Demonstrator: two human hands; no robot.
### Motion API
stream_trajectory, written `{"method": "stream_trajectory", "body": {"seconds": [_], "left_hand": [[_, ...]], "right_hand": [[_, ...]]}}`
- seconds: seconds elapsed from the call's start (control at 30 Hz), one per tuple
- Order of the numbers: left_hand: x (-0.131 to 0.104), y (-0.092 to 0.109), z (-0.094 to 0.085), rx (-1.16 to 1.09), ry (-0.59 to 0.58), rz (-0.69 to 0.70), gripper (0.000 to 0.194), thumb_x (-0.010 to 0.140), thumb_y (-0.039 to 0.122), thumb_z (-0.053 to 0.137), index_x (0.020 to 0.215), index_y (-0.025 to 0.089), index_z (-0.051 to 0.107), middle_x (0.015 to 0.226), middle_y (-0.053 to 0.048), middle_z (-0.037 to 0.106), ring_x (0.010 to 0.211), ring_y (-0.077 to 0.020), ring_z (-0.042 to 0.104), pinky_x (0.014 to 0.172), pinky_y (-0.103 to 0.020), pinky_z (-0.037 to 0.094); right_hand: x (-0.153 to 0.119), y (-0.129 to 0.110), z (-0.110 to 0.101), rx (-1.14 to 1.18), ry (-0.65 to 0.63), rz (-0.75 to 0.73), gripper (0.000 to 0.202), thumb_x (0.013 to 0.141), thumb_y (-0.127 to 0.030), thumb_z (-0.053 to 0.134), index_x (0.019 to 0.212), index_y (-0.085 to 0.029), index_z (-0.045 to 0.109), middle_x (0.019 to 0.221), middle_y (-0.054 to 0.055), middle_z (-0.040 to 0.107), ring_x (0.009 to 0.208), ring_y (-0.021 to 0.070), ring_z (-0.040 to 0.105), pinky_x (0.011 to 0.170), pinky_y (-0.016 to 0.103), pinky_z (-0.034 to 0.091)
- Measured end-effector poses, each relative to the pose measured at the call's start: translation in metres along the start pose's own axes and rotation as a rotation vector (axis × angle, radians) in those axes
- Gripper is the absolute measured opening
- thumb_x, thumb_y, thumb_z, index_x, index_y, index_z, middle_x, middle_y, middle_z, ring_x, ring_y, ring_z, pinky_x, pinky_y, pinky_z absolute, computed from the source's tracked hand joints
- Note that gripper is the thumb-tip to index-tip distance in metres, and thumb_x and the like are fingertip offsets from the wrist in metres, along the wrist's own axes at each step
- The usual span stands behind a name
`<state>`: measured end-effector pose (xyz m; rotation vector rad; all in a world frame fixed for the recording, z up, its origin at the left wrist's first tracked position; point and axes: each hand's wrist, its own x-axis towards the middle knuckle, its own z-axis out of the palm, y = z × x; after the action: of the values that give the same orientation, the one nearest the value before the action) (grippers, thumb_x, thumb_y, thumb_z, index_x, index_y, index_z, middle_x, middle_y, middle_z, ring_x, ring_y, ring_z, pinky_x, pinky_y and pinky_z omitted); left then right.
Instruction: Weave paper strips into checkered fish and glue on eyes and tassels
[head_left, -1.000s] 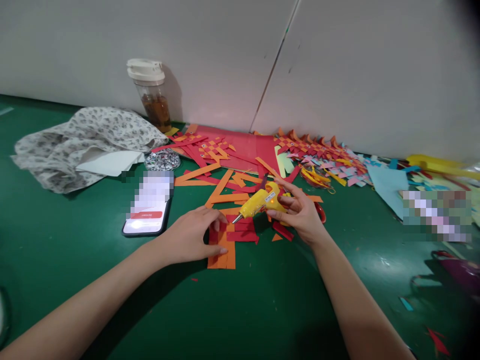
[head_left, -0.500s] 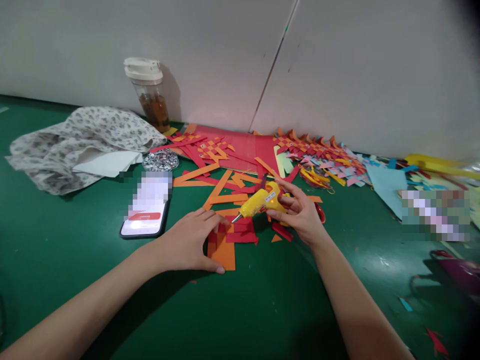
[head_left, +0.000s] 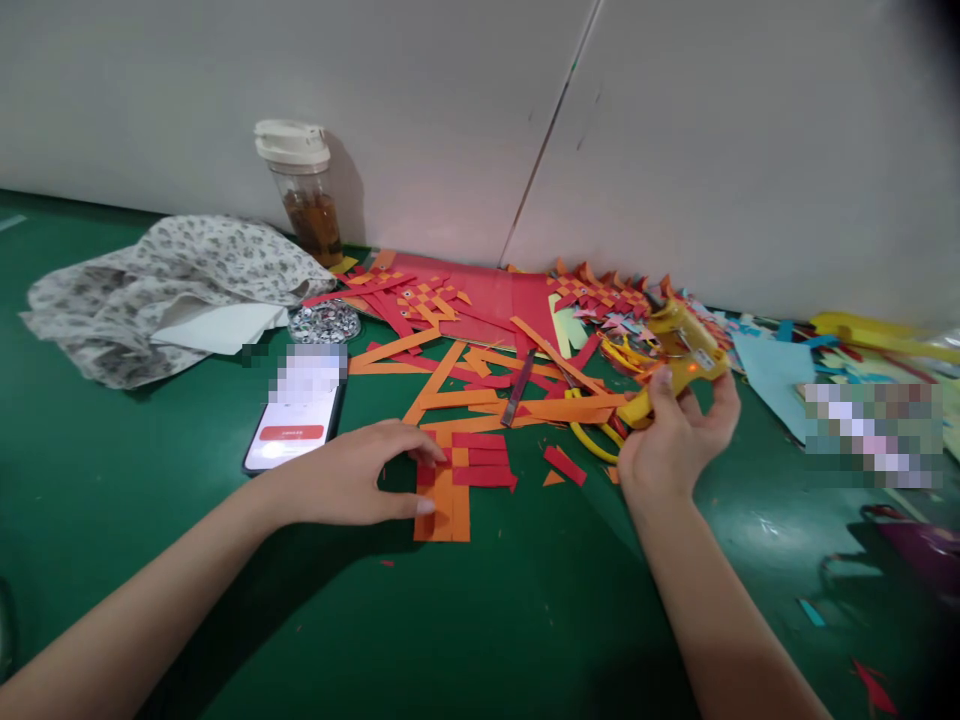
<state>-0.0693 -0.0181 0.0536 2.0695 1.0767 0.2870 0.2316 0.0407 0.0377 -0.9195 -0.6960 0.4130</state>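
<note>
Steadying interlaced orange and red paper strips (head_left: 459, 512) on the green table (head_left: 487, 620), thumb and fingers of my left hand (head_left: 360, 475) apart, I clasp a yellow glue gun (head_left: 682, 335) in my right hand (head_left: 675, 445), apparently mid-gluing, where another dab calls for aiming at the strips.

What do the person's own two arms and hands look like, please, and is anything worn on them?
The left hand and the right hand are both without gloves. The left forearm and right forearm are bare as far as the picture shows, with no sleeve in view. No watch, bracelet or ring can be seen, though some fingers are partly hidden.
</note>
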Motion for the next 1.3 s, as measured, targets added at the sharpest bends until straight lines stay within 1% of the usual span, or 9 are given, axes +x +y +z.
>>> {"method": "stream_trajectory", "body": {"seconds": [0.13,0.27,0.37,0.63,0.73,0.93,1.1,1.2,1.3], "left_hand": [[-0.009,0.009,-0.002,0.06,0.053,0.032,0.021,0.089,0.039,0.054,0.107,0.031,0.059,0.112,0.002,0.063,0.106,-0.0183,0.058,0.088,-0.03,0.047],[-0.007,0.019,0.016,0.243,0.192,0.163,0.019,0.093,0.023,0.045,0.104,0.026,0.06,0.106,-0.001,0.062,0.102,-0.0188,0.057,0.086,-0.034,0.046],[0.007,0.023,0.028,0.377,0.28,0.124,0.014,0.092,0.027,0.05,0.098,0.021,0.061,0.099,-0.004,0.062,0.093,-0.0224,0.057,0.08,-0.038,0.047],[0.065,0.026,0.02,0.204,0.251,-0.1,0.043,0.073,0.061,0.063,0.086,0.02,0.059,0.096,-0.003,0.064,0.091,-0.0237,0.059,0.069,-0.033,0.047],[0.076,0.026,0.023,0.215,0.185,-0.104,0.042,0.069,0.06,0.067,0.082,0.02,0.062,0.094,-0.004,0.065,0.09,-0.0259,0.06,0.066,-0.033,0.045],[0.077,0.025,0.022,0.173,0.173,-0.089,0.019,0.077,0.041,0.065,0.075,0.022,0.065,0.083,-0.001,0.068,0.08,-0.0216,0.062,0.059,-0.028,0.04],[0.066,0.029,0.007,-0.004,0.295,-0.044,0.018,0.082,0.037,0.06,0.076,0.019,0.06,0.078,0.0,0.068,0.073,-0.0171,0.061,0.063,-0.028,0.043],[0.062,0.03,0.006,0.016,0.292,-0.038,0.011,0.084,0.031,0.057,0.082,0.02,0.059,0.082,0.001,0.068,0.076,-0.0162,0.062,0.064,-0.027,0.043],[0.066,0.029,0.015,0.153,0.235,-0.096,0.022,0.081,0.042,0.06,0.088,0.021,0.06,0.088,-0.001,0.068,0.081,-0.0204,0.062,0.06,-0.028,0.041]], "right_hand": [[0.001,0.002,-0.001,-0.023,0.013,-0.032,0.066,0.067,-0.025,0.078,0.122,-0.018,0.043,0.1,0.004,0.068,0.106,0.0199,0.064,0.098,0.04,0.048],[0.0,0.004,-0.001,-0.014,0.009,0.002,0.068,0.065,-0.026,0.079,0.122,-0.018,0.043,0.1,0.003,0.067,0.101,0.0187,0.065,0.097,0.039,0.049],[-0.001,0.005,-0.001,0.005,0.012,0.05,0.073,0.062,-0.025,0.08,0.124,-0.017,0.042,0.095,0.001,0.067,0.095,0.0172,0.066,0.092,0.036,0.051],[-0.012,-0.003,0.005,-0.032,-0.095,0.156,0.073,0.06,-0.028,0.082,0.123,-0.021,0.045,0.091,-0.001,0.066,0.079,0.0138,0.065,0.073,0.03,0.055],[-0.019,-0.008,0.009,-0.047,-0.175,0.218,0.072,0.06,-0.029,0.082,0.122,-0.02,0.046,0.092,0.001,0.064,0.077,0.0137,0.063,0.069,0.029,0.055],[-0.028,-0.007,0.011,-0.097,-0.269,0.242,0.07,0.062,-0.029,0.08,0.123,-0.023,0.046,0.096,0.001,0.064,0.071,0.0124,0.06,0.063,0.029,0.054],[-0.027,-0.007,0.011,-0.032,-0.237,0.279,0.073,0.06,-0.025,0.081,0.123,-0.022,0.044,0.093,0.0,0.064,0.07,0.0107,0.059,0.058,0.024,0.051],[-0.027,-0.009,0.013,-0.013,-0.22,0.313,0.073,0.059,-0.024,0.082,0.121,-0.021,0.045,0.093,0.0,0.064,0.07,0.0108,0.059,0.057,0.024,0.051],[-0.027,-0.01,0.014,-0.021,-0.224,0.33,0.071,0.058,-0.026,0.082,0.119,-0.022,0.046,0.092,0.0,0.063,0.071,0.0114,0.059,0.058,0.025,0.052]]}}
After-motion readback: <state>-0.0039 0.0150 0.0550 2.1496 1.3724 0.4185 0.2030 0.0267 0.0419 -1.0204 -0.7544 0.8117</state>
